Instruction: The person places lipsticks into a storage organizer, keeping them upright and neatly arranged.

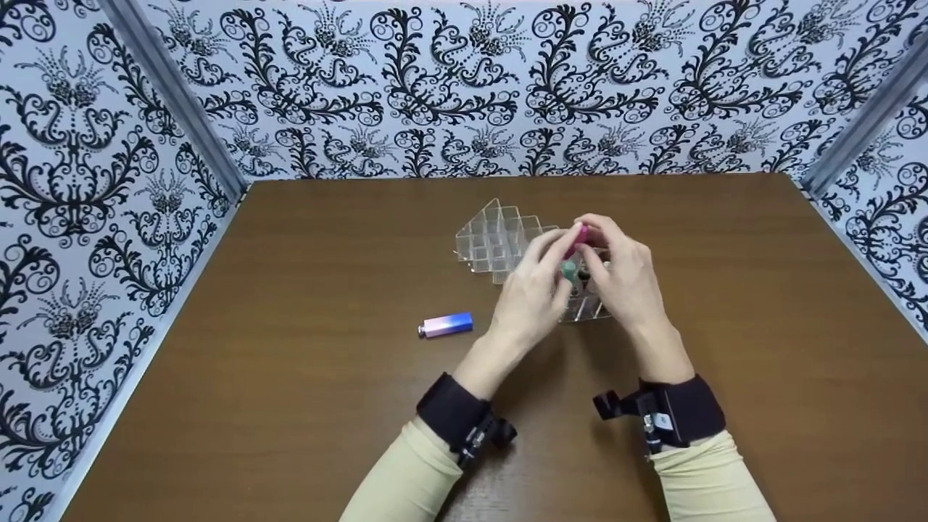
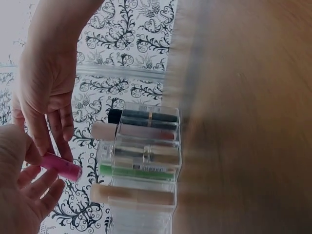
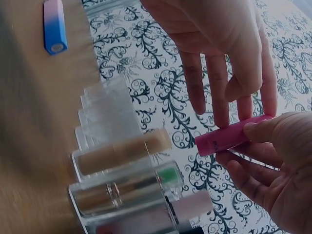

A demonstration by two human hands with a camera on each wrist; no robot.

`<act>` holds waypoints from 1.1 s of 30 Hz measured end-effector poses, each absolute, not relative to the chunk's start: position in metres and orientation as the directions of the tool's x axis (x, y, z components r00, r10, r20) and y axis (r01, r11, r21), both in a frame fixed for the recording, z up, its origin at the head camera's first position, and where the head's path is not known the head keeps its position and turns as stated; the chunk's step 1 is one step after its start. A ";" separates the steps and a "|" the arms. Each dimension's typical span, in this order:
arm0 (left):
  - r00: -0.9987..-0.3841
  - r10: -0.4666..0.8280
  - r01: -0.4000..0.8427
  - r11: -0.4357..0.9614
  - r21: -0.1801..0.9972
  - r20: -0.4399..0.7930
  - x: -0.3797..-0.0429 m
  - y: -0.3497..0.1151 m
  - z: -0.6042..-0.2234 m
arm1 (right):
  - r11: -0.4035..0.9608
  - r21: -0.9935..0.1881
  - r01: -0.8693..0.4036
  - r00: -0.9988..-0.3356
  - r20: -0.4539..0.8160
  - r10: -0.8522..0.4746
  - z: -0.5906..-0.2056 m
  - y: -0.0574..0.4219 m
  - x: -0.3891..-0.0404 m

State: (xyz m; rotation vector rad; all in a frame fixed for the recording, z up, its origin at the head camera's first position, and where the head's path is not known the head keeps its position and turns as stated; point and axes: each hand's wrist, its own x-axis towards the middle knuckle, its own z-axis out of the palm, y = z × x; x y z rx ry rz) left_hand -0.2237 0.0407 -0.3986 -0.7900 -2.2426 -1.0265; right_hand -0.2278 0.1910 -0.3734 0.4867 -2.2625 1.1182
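Observation:
Both hands meet over the clear organizer and hold a pink cosmetic tube (image 3: pixel 224 139) between them. With thumb and fingers, the right hand (image 3: pixel 287 165) pinches the tube in the right wrist view. My left hand (image 2: pixel 24 180) has its fingers against the same tube; in the left wrist view its thumb lies by the tube's end. The head view partly hides the tube behind the fingers. Below them, the stepped organizer (image 1: pixel 478 254) holds several cosmetics, among them a beige tube (image 2: pixel 131 195), a green-marked one (image 2: pixel 131 171) and a dark one (image 2: pixel 158 117).
A pink-and-blue cosmetic tube (image 1: pixel 446 325) lies on the brown table (image 1: pixel 326 406), left of the hands. The organizer's left compartments stand unfilled. Patterned walls (image 1: pixel 449 94) enclose the table at the back and sides. Each wrist wears a black camera band (image 1: pixel 453 413).

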 end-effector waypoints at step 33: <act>-0.764 0.507 0.645 0.619 0.448 0.400 -0.239 0.065 -0.411 | 0.752 -0.503 -0.426 -0.786 0.617 -0.032 -0.389 0.222 -0.249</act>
